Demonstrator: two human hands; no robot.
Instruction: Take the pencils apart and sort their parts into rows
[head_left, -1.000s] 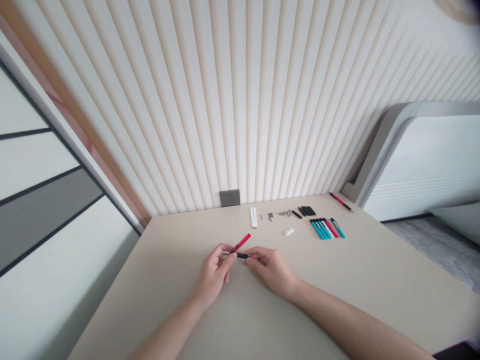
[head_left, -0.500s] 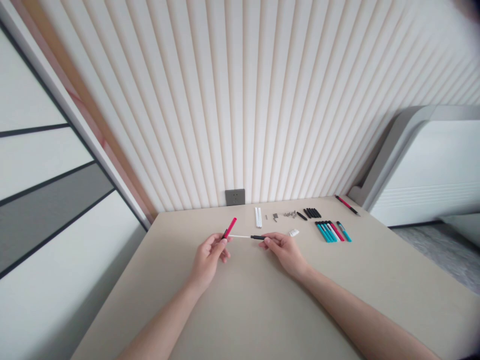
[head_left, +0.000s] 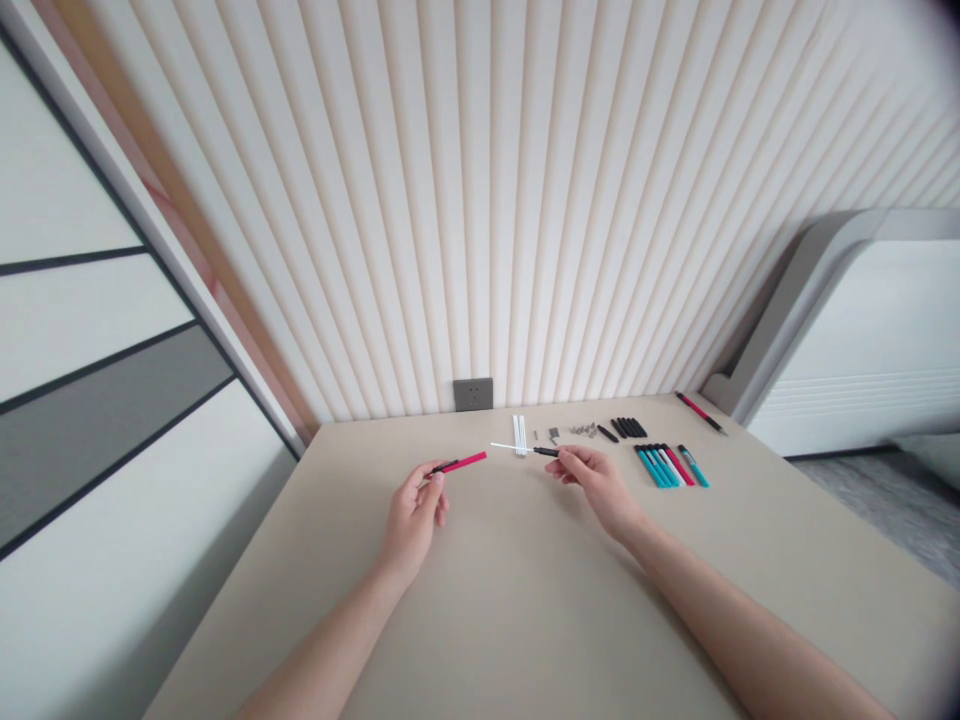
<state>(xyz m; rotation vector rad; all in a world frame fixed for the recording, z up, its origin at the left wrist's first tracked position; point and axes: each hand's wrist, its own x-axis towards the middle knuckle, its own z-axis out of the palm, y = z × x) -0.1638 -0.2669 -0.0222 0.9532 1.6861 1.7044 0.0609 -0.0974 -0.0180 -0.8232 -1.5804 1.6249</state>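
My left hand (head_left: 418, 510) pinches a red pen barrel (head_left: 471, 460) with a black clip, its free end pointing right. My right hand (head_left: 596, 482) is closed on a black pen grip section (head_left: 546, 452). Out of that section a thin white refill (head_left: 510, 447) sticks toward the left. Between the refill's tip and the red barrel there is a small gap. Behind the refill, several white refills (head_left: 520, 430) lie side by side on the table (head_left: 480, 600).
Small metal springs (head_left: 583, 431) and grey bits (head_left: 553, 435) lie near several black grip sections (head_left: 628, 428). Teal, white and red pen barrels (head_left: 660, 466) sit in a row at the right. Farther back lies a red-and-black pen (head_left: 701, 412). A socket (head_left: 473, 394) is on the wall.
The red barrel has swung from steeply raised to nearly level, pointing right. My right hand has moved right and slightly away with the black section and refill, widening the distance between my hands.
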